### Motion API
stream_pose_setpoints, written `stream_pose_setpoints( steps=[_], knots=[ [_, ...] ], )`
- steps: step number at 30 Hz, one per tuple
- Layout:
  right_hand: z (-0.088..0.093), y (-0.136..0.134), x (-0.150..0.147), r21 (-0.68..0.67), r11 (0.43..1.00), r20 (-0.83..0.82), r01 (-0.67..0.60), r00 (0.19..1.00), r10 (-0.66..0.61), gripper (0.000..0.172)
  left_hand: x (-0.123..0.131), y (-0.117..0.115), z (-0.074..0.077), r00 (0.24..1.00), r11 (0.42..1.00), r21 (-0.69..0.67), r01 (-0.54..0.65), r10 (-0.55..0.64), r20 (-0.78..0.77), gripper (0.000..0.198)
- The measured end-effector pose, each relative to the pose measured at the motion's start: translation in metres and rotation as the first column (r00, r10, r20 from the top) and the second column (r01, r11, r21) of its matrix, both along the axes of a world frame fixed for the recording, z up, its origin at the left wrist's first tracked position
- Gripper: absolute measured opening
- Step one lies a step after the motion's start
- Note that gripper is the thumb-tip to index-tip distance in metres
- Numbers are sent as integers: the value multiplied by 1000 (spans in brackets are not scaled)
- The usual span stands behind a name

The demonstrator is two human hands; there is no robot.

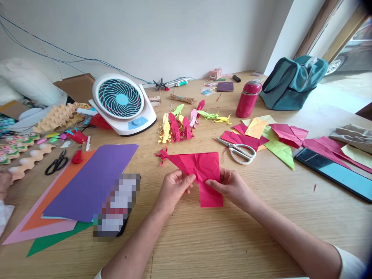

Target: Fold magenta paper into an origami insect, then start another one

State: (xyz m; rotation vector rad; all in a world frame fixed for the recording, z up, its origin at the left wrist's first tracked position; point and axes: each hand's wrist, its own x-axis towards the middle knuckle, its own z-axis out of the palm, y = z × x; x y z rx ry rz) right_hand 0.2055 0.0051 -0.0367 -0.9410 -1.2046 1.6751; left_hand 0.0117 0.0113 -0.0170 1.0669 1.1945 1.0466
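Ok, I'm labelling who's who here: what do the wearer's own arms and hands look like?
The left hand and right hand are bare, with nothing visibly worn on them. The forearms are uncovered. A white right sleeve shows near the bottom corner; of the left sleeve, only a pale sliver.

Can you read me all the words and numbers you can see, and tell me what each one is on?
There are no words or numbers I can read.
Phone with a pixelated screen: too blurred to read.
Green-and-white plastic tube: any label is too small.
Round white-and-blue plastic fan: any marking is too small.
Creased red paper: no writing shows.
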Motion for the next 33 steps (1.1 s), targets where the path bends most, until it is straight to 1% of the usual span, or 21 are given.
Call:
stream_pose_setpoints(
  steps=[2, 5, 7, 10, 12, 15, 18, 21, 24, 27, 29, 31, 33],
  knots=[
    [4, 0, -1, 1, 1000, -38, -19, 999, 19, 29, 5, -3, -3, 999, 1000, -11, 8, -9, -53, 39],
    [8, -1, -3, -34, 999, -73, -9, 997, 6, 36, 7, -4, -6, 998, 999, 11, -52, 52, -39, 37],
    [9, -1, -3, -53, 998, -40, -19, 999, 17, 39, 8, -4, -7, 997, 997, 28, -77, 77, -14, 36],
    [5, -2, -2, -50, 997, 39, -57, 997, 59, 38, 8, -5, -8, 998, 997, 47, -57, 58, -17, 35],
    [2, -2, -1, -45, 997, 78, -55, 995, 58, 38, 7, -5, -7, 997, 995, 72, -61, 64, -32, 35],
    [-1, -3, -1, -48, 998, 138, -34, 990, 40, 37, 2, -2, -4, 990, 981, 140, -137, 142, -24, 34],
    [-2, -2, 0, -55, 998, 180, -34, 983, 43, 35, -7, 4, 1, 970, 951, 201, -237, 241, 1, 34],
    [-2, -2, 1, -60, 997, 207, -49, 976, 61, 34, -15, 11, 6, 955, 928, 230, -294, 296, 25, 36],
    [-4, -2, 2, -47, 998, 237, -51, 970, 61, 33, -22, 15, 8, 941, 915, 220, -339, 330, 80, 38],
    [-5, -3, 2, -31, 998, 263, -49, 963, 56, 31, -24, 17, 8, 913, 904, 156, -397, 371, 172, 39],
    [-5, -2, 1, -29, 999, 271, -41, 961, 47, 30, -21, 15, 7, 911, 928, 91, -362, 332, 244, 38],
    [-5, -2, 0, -23, 1000, 272, -20, 962, 26, 30, -13, 10, 5, 929, 967, 30, -253, 233, 289, 39],
    [-5, -3, -1, -6, 1000, 255, -13, 967, 14, 30, -1, 2, 1, 954, 993, -27, -117, 120, 274, 36]
  ],
)
